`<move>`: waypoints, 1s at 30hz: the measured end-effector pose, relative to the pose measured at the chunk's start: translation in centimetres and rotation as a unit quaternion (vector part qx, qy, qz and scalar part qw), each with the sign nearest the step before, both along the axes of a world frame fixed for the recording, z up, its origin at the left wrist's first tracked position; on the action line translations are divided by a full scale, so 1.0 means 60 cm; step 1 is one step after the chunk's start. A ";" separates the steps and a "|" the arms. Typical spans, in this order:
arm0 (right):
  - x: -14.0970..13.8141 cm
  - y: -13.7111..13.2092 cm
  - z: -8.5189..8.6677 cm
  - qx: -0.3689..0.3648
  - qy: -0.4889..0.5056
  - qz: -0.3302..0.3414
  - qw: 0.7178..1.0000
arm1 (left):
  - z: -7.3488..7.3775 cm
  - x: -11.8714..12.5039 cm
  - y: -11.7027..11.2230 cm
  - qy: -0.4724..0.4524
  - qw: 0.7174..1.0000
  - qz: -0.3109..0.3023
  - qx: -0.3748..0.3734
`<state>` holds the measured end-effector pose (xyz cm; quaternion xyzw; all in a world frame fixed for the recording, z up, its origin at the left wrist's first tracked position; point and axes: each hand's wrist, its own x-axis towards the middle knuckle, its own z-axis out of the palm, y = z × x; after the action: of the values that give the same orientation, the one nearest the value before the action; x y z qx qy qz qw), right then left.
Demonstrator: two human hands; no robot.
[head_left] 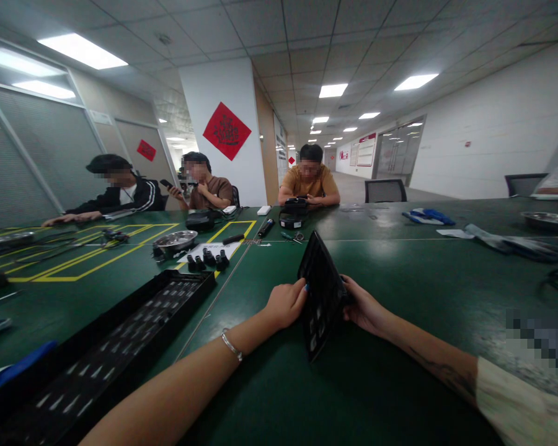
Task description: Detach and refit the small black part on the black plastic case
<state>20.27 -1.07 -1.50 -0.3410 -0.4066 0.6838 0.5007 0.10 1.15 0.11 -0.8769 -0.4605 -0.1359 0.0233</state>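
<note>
A flat black tray (pixel 318 291) with rows of small pockets stands on its edge on the green table (pixel 400 272), tilted upright between my hands. My left hand (pixel 286 303) presses its curled fingers against the tray's left face; a thin bracelet circles that wrist. My right hand (pixel 363 306) grips the tray's right side from behind, fingers closed round the edge. A second, long black tray (pixel 121 344) holding several small pale parts lies flat to my left.
Three seated people face me across the table. Near them lie a metal bowl (pixel 175 240), several small black cylinders (pixel 208 259), a pen-like tool (pixel 266 227) and yellow tape lines (pixel 88 263). Another metal dish (pixel 546 220), blue items (pixel 430 215) and cables sit at the right.
</note>
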 end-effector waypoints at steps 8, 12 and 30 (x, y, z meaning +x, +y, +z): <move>0.004 0.007 -0.012 0.008 0.011 0.010 1.000 | 0.003 0.002 -0.002 0.008 1.000 0.017 -0.011; 0.006 0.007 -0.013 0.010 0.012 0.011 1.000 | 0.005 0.004 0.000 -0.004 1.000 0.016 -0.025; 0.005 0.006 -0.012 0.006 0.001 0.008 1.000 | 0.003 0.001 0.000 0.020 0.999 0.015 -0.025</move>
<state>20.58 -0.71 -2.24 -0.3337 -0.4129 0.6858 0.4978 0.16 1.15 0.28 -0.8727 -0.4763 -0.1064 0.0127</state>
